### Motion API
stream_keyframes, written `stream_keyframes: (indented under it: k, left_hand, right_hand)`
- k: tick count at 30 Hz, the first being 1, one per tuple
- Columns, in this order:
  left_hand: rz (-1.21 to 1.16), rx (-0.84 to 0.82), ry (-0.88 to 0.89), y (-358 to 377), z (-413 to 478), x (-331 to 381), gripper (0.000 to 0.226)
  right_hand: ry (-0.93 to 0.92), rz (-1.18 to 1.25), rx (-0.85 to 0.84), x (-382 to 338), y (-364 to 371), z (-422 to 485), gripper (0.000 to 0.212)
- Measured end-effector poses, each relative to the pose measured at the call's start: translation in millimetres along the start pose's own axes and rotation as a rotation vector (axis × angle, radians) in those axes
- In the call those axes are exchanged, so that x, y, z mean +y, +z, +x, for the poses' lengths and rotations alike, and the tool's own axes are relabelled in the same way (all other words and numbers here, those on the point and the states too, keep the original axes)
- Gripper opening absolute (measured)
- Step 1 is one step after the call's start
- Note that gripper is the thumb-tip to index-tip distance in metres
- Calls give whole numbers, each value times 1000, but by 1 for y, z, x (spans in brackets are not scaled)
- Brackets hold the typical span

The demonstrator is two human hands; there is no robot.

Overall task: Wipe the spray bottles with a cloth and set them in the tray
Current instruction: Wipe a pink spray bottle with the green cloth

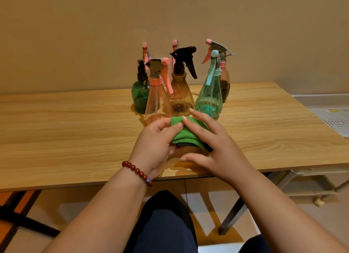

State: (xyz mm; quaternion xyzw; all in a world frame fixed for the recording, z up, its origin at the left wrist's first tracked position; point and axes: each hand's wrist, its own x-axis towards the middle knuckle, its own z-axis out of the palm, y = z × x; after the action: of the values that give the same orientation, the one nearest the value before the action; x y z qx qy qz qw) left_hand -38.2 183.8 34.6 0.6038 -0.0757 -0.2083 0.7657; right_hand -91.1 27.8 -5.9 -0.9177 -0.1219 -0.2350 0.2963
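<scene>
- Pinching a green cloth [187,133] at its far corner, the left hand [156,139] curls thumb and fingers [160,123] round the fold, near the front edge of the surface [75,130].
- The right hand [213,145] lies over the cloth with its fingers straight and spread, gripping nothing.
- Something amber shows beneath the cloth; whether it is a bottle cannot be told.
- Bottles [181,94] stand upright in a cluster straight ahead, just beyond the fingertips; the pink bottle [157,101] is nearest the left hand, the teal bottle [208,100] nearest the right.
- A white perforated object [336,120], possibly the tray, sits off the surface's right end.
</scene>
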Motion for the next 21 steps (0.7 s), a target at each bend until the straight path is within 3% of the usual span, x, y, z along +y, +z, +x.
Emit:
stream_keyframes:
  k: [2, 5, 8, 14, 16, 21]
  left_hand:
    - [-116, -20, -43, -3, -1, 4, 20]
    - [-83, -12, -27, -8, -1, 7, 19]
    - [77, 31, 44, -14, -2, 12, 21]
    - [567, 362, 343, -37, 8, 7, 15]
    - [639, 404, 391, -43, 15, 4, 23]
    - [749, 379, 399, -46, 36, 4, 68]
  right_hand:
    - [-16, -40, 50, 0, 5, 1, 69]
    - [13, -30, 110, -1, 7, 2, 60]
    - [137, 89, 136, -7, 7, 3, 56]
    - [400, 385, 209, -16, 5, 5, 36]
    - [451, 393, 204, -14, 5, 7, 28]
    - [542, 450, 231, -11, 7, 13, 24]
